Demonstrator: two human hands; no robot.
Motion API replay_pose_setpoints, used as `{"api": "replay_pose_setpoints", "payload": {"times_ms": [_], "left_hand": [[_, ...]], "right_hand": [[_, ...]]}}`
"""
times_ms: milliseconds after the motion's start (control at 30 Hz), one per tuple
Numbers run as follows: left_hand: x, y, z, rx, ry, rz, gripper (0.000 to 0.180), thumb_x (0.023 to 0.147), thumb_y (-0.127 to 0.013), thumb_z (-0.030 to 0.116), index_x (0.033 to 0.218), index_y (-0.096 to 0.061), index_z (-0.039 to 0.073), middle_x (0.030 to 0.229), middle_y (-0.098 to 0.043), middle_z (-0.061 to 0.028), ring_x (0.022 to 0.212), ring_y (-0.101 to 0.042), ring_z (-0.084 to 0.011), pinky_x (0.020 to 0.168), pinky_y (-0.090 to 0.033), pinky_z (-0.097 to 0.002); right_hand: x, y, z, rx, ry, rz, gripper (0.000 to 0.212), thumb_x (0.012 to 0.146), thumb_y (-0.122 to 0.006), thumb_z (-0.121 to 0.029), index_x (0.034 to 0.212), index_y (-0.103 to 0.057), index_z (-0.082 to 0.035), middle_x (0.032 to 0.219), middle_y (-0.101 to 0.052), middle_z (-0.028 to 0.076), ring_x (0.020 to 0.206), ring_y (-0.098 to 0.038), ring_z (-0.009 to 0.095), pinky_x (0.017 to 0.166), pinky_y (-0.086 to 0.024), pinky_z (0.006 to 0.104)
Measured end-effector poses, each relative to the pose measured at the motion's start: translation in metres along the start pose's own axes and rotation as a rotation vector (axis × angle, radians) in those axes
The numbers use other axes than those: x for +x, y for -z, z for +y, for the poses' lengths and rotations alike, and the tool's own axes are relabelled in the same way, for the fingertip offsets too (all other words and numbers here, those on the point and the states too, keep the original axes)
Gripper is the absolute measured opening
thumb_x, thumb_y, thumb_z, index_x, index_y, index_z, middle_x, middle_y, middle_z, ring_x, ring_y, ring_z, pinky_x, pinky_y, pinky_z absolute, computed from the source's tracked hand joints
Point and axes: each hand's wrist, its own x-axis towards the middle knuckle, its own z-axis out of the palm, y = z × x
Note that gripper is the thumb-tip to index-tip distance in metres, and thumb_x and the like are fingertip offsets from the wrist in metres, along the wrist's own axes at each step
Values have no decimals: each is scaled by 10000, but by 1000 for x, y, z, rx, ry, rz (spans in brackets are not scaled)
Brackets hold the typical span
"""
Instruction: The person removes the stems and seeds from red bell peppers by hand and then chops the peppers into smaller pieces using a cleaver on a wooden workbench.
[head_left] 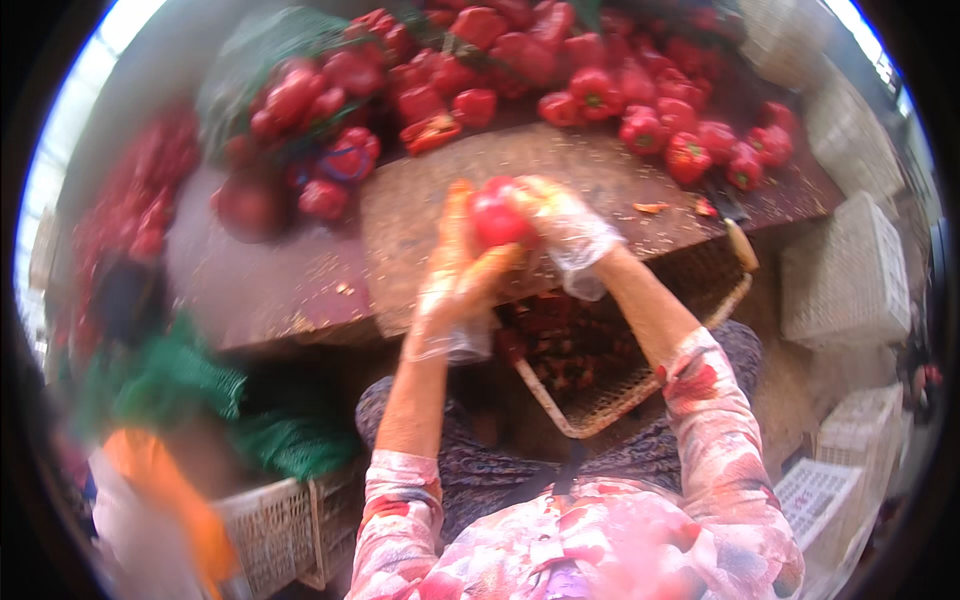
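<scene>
Both my hands, in thin clear plastic gloves, are closed round one red bell pepper held above the table's near edge. My left hand grips it from the left and below, and my right hand from the right. A wooden board lies under them, strewn with pale seeds. A heap of red peppers covers the table's far side. One cut-open pepper lies at the board's far edge. To the right, a knife with a pale handle rests at the table edge.
Below the table edge in front of me stands a crate with dark red scraps. White plastic crates stand on the right, another crate at lower left. Green mesh bags hang at left, near a person's orange sleeve.
</scene>
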Motion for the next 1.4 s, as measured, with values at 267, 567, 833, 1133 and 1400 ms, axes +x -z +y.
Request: {"api": "replay_pose_setpoints", "payload": {"times_ms": [267, 567, 833, 1133, 1400], "left_hand": [[3, 36, -22, 344, -244, 131, 839, 827, -759, 156, 1534, -345, -23, 1360, -592, -216, 1250, -593, -308, 1070, -454, -378], [3, 19, 7, 444, -20, 179, 650, 725, -837, 256, 1269, -551, 44, 1145, -667, -231, 1098, -657, -387, 923, -516, -451], [1, 12, -8, 204, -57, 191, 629, 759, -836, 277, 1289, -579, 56, 1131, -705, -179, 1112, -676, -287, 927, -504, -388], [0, 5, -19, 4, 125, 99, 543, 924, -754, 237, 1406, -546, 99, 1170, -682, -39, 961, -646, -105, 715, -570, -262], [0, 3, -6, -33, 34, 147, 461, 940, -716, 172, 1357, -557, 56, 1054, -690, -57, 831, -638, -95, 663, -538, -234]], "right_hand": [[-53, 168, 7, -538, -90, 214, 517, 896, -641, -273, 1317, -594, 22, 1201, -706, 190, 1027, -704, 280, 882, -542, 401], [-99, 241, 146, -1071, -405, 255, 601, 796, -521, -125, 1395, -518, -78, 961, -685, 307, 909, -674, 479, 781, -502, 564], [-98, 232, 118, -942, -430, 187, 583, 841, -516, -141, 1419, -533, -68, 706, -643, 147, 641, -638, 282, 635, -514, 412], [-176, 154, -2, 178, -180, 185, 586, 956, -628, -57, 1513, -449, -95, 742, -520, -36, 629, -499, 54, 589, -447, 221], [-157, 49, -76, 243, -112, 78, 553, 983, -558, -55, 1522, -431, -79, 852, -594, 4, 590, -535, 68, 532, -452, 206]]}}
